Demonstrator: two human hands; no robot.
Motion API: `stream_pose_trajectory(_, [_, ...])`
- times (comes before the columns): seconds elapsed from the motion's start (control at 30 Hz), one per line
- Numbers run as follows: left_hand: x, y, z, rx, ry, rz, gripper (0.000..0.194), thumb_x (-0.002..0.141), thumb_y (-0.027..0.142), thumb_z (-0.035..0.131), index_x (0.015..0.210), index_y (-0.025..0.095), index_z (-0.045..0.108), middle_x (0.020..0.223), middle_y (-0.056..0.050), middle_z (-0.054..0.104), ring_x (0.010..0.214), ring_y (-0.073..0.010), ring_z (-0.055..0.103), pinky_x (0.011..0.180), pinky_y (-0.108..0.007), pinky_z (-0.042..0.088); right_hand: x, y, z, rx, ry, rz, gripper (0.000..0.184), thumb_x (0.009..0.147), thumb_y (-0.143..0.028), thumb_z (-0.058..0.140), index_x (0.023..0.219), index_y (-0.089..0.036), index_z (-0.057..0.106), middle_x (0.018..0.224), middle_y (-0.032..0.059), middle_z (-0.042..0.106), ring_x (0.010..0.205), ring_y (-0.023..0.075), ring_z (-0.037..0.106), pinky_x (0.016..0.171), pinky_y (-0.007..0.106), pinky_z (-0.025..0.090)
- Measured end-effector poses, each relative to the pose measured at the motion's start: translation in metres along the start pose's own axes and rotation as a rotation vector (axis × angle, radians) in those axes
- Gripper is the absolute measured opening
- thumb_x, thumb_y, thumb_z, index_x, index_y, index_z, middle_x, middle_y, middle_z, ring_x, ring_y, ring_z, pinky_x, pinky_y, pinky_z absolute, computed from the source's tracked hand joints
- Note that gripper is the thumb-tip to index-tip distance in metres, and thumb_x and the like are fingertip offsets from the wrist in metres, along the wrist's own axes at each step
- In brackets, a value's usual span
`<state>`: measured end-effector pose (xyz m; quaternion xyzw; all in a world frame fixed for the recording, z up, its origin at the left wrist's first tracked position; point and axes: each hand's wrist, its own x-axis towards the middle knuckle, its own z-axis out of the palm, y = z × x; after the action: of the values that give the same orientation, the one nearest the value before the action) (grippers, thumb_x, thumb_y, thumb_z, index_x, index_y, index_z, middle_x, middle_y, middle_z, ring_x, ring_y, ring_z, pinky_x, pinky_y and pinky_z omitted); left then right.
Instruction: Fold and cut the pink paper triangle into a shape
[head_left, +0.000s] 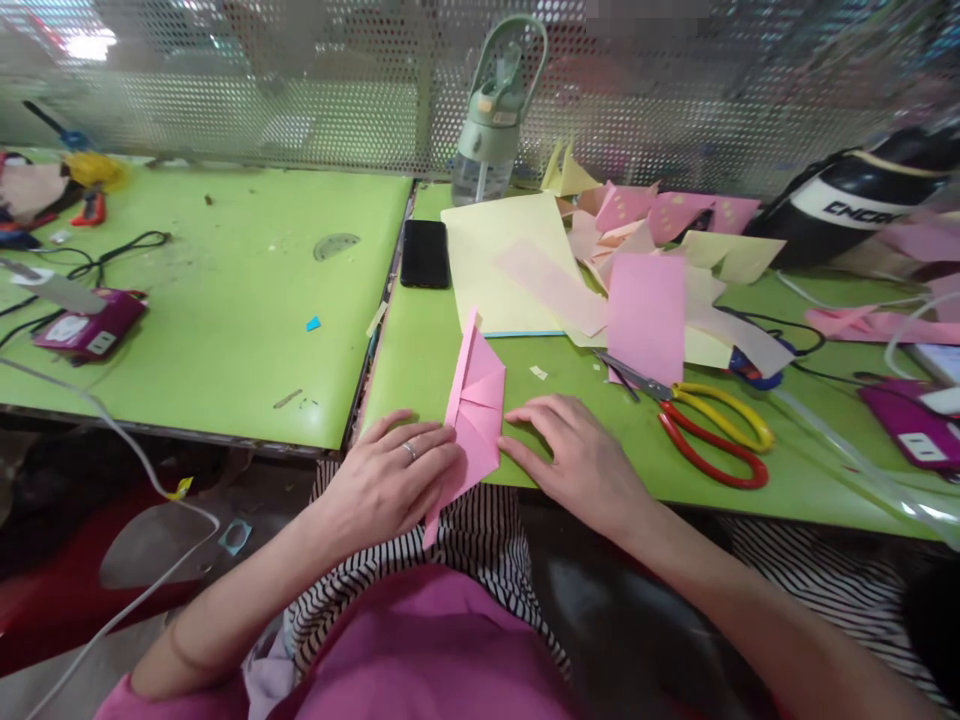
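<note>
A partly folded pink paper (475, 405) lies at the front edge of the green table (585, 400), its lower tip hanging over the edge. My left hand (390, 475), with a ring on one finger, lies flat with fingers stretched out, pressing the paper's left side. My right hand (574, 455) rests flat on the table just right of the paper, fingertips touching its right edge. Neither hand grips anything.
Red-and-yellow scissors (712, 430) lie to the right of my right hand. Behind are a pile of pink and yellow paper sheets (600, 270), a black phone (424, 253) and a pale green bottle (491, 130). A second green table (217, 290) stands left, with cables and a magenta device (90, 325).
</note>
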<state>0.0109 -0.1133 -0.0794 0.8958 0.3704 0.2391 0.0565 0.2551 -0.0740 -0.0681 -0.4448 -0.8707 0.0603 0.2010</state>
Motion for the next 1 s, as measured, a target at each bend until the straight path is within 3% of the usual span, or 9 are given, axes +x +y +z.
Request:
stream_pose_trajectory(0.17, [0.023, 0.002, 0.006, 0.136, 0.029, 0.02, 0.034, 0.099, 0.031, 0.041, 0.125, 0.014, 0.054, 0.124, -0.011, 0.065, 0.103, -0.022, 0.063, 0.083, -0.037, 0.051, 0.008, -0.005, 0.005, 0.008, -0.013, 0.069, 0.02, 0.093, -0.037, 0.052, 0.091, -0.019, 0.06, 0.091, 0.007, 0.065, 0.088, 0.0227, 0.06, 0.079, 0.038, 0.048])
stream_pose_trajectory(0.3, [0.027, -0.001, 0.013, 0.206, -0.029, 0.063, 0.036, 0.099, 0.036, 0.041, 0.122, 0.012, 0.056, 0.122, -0.011, 0.065, 0.106, -0.023, 0.062, 0.086, -0.038, 0.05, 0.012, -0.008, 0.006, -0.025, -0.015, 0.179, 0.019, 0.089, -0.037, 0.059, 0.088, -0.019, 0.061, 0.089, 0.0064, 0.065, 0.084, 0.0228, 0.062, 0.074, 0.037, 0.049])
stream_pose_trajectory(0.5, [0.02, -0.003, 0.022, 0.24, 0.04, 0.086, 0.033, 0.098, 0.033, 0.045, 0.122, 0.014, 0.056, 0.124, -0.01, 0.065, 0.107, -0.0219, 0.062, 0.087, -0.036, 0.049, 0.021, -0.014, 0.003, 0.058, -0.056, 0.36, 0.016, 0.084, -0.036, 0.064, 0.081, -0.02, 0.064, 0.082, 0.0036, 0.069, 0.071, 0.0183, 0.065, 0.062, 0.031, 0.046])
stream_pose_trajectory(0.6, [0.019, -0.003, 0.021, 0.173, 0.029, 0.057, 0.045, 0.096, 0.046, 0.046, 0.124, 0.013, 0.056, 0.127, -0.012, 0.064, 0.111, -0.0253, 0.061, 0.091, -0.04, 0.048, 0.024, -0.014, -0.001, 0.173, -0.092, 0.386, 0.013, 0.085, -0.032, 0.061, 0.079, -0.021, 0.065, 0.078, 0.0023, 0.07, 0.066, 0.0157, 0.063, 0.059, 0.029, 0.046])
stream_pose_trajectory(0.73, [0.02, -0.001, 0.009, 0.089, -0.085, 0.034, 0.071, 0.087, 0.066, 0.047, 0.13, 0.009, 0.051, 0.133, -0.017, 0.058, 0.12, -0.0303, 0.055, 0.102, -0.046, 0.043, 0.017, -0.013, -0.005, 0.197, -0.115, 0.228, 0.013, 0.088, -0.019, 0.053, 0.092, -0.019, 0.065, 0.091, 0.0045, 0.07, 0.078, 0.0164, 0.064, 0.07, 0.03, 0.05])
stream_pose_trajectory(0.87, [0.021, 0.0, -0.005, 0.056, -0.22, 0.03, 0.069, 0.09, 0.061, 0.047, 0.137, 0.012, 0.044, 0.14, -0.015, 0.052, 0.127, -0.0291, 0.05, 0.108, -0.048, 0.038, 0.001, -0.014, -0.002, 0.049, -0.041, -0.061, 0.022, 0.092, -0.018, 0.048, 0.105, -0.017, 0.065, 0.103, 0.0093, 0.067, 0.096, 0.0216, 0.06, 0.088, 0.039, 0.048])
stream_pose_trajectory(1.0, [0.031, -0.002, -0.009, 0.019, -0.177, 0.016, 0.052, 0.095, 0.054, 0.043, 0.126, 0.014, 0.054, 0.127, -0.013, 0.061, 0.115, -0.0264, 0.058, 0.1, -0.045, 0.046, -0.002, -0.005, 0.0, -0.002, 0.025, -0.123, 0.021, 0.094, -0.018, 0.048, 0.105, -0.016, 0.066, 0.102, 0.0093, 0.068, 0.092, 0.0205, 0.059, 0.086, 0.038, 0.049])
